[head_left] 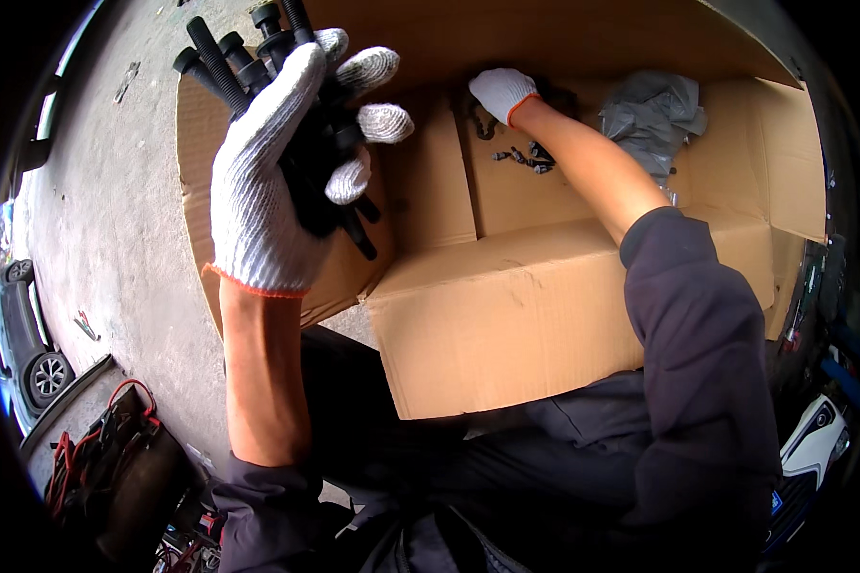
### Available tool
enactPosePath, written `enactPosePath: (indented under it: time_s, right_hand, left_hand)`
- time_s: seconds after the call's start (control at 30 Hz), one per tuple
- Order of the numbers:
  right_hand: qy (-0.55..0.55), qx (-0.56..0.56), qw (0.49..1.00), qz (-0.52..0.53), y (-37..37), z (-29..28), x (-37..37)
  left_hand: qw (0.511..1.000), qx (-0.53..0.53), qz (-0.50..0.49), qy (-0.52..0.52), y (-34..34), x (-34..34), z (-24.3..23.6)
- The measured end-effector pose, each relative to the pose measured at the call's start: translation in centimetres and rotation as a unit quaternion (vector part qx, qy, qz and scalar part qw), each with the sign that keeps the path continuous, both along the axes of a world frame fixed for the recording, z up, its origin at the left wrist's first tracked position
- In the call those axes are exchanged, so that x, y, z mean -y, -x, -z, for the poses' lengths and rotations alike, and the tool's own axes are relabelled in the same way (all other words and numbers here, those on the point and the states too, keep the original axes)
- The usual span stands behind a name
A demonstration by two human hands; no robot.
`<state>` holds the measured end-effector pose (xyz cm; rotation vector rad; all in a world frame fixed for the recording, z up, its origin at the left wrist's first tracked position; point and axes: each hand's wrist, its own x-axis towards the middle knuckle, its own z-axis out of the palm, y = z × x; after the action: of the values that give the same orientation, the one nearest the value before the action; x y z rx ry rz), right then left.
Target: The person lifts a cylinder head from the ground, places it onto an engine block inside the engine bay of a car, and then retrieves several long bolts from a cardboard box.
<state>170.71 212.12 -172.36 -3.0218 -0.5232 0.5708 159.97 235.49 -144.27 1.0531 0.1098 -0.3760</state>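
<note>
Left hand (268,177) loosely around black bolts (219,67)

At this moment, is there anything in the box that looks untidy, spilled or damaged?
A little untidy: small dark pieces lie scattered on the bottom of the cardboard box, and a grey plastic bag sits crumpled to their right. I see no clear damage.
</note>
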Motion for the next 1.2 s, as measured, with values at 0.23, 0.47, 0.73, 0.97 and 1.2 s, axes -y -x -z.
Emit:
enactPosePath:
  time_s: [0.23, 0.47, 0.73, 0.97, 1.2]
  right_hand:
    - [-0.091, 0.078, 0.993, 0.017, 2.9, -2.3, 1.1]
    - [-0.343, 0.153, 0.923, 0.08, 6.4, -19.6, 1.3]
    - [-0.573, 0.107, 0.765, 0.274, 7.1, -34.3, 0.2]
    - [-0.46, 0.243, 0.846, 0.113, 8.9, -35.6, -1.4]
    - [-0.376, 0.276, 0.885, -0.001, 8.6, -34.3, -3.6]
  left_hand:
    - [0.996, -0.083, 0.001, -0.01, -0.1, 0.1, 0.6]
    - [0.99, -0.075, 0.091, -0.08, -0.5, 1.2, -1.0]
    - [0.989, -0.067, 0.125, 0.045, -0.8, 1.8, -1.5]
    - [0.987, -0.046, 0.144, -0.061, 0.4, 1.0, -2.5]
    - [0.959, 0.009, 0.209, -0.192, 0.8, 1.2, -2.8]
